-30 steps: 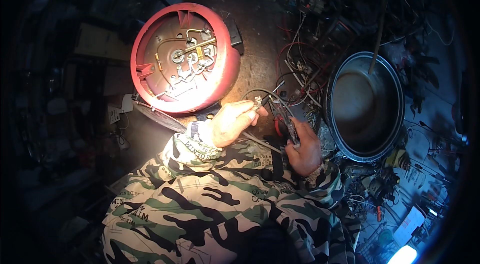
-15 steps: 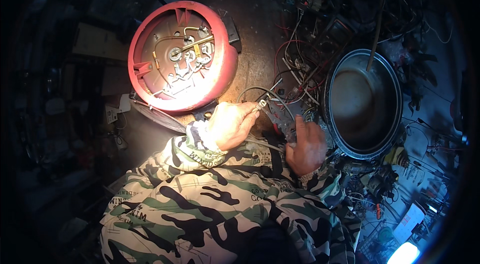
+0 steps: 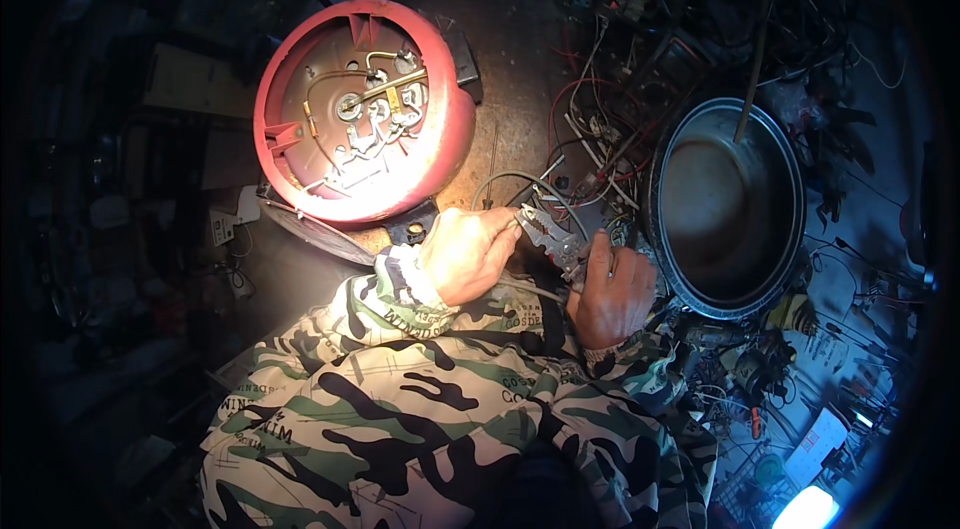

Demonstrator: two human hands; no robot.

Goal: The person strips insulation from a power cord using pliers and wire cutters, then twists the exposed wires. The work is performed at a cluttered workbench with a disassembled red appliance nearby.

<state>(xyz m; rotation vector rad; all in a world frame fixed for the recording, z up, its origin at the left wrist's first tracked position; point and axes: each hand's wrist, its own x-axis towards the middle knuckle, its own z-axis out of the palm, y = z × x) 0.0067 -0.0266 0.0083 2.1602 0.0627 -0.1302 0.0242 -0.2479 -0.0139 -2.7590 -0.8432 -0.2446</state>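
Observation:
My left hand (image 3: 466,254) is closed in a pinch near the end of a grey cable (image 3: 535,179). The cable loops up beyond my fingers, and another stretch runs below, between my hands. My right hand (image 3: 612,301) is wrapped round the handles of silver wire stripper pliers (image 3: 553,238). Their notched jaws reach the fingertips of my left hand, where the cable's end is mostly hidden. Left of this, a round red housing (image 3: 456,134) lies with its open side up, showing metal terminals and wires inside.
A deep round metal pot (image 3: 715,199) stands close on the right. Tangled red, black and white wires (image 3: 600,144) lie beyond my right hand, with a multimeter (image 3: 672,64) behind them. A thin screwdriver (image 3: 491,174) rests on the worn brown bench (image 3: 500,49).
The blurred pliers have come to rest with their jaws at my left fingertips. The pale cable end, seen before at those fingertips, is now mostly covered. My left hand has barely shifted.

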